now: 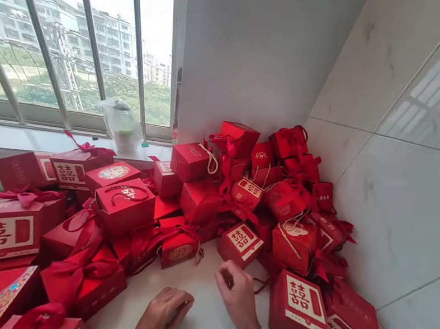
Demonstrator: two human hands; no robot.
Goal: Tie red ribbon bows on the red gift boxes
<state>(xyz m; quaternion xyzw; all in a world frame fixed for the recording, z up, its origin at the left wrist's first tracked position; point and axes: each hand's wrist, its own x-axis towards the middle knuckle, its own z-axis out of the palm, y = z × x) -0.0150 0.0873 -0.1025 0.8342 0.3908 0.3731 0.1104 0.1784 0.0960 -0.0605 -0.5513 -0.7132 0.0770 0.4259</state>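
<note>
My left hand rests on the white counter with its fingers curled under, nothing visible in it. My right hand lies just ahead of it, fingers bent down and closed around something small and dark that I cannot make out. A thin red cord runs from near it toward a red box with a white label. A small red gift box sits just beyond the right hand's fingertips. A ribboned red box lies to the left of it.
A big heap of red gift boxes with ribbons and rope handles fills the corner and the left side. Tiled wall closes the right. A barred window with a plastic-wrapped container on its sill is behind.
</note>
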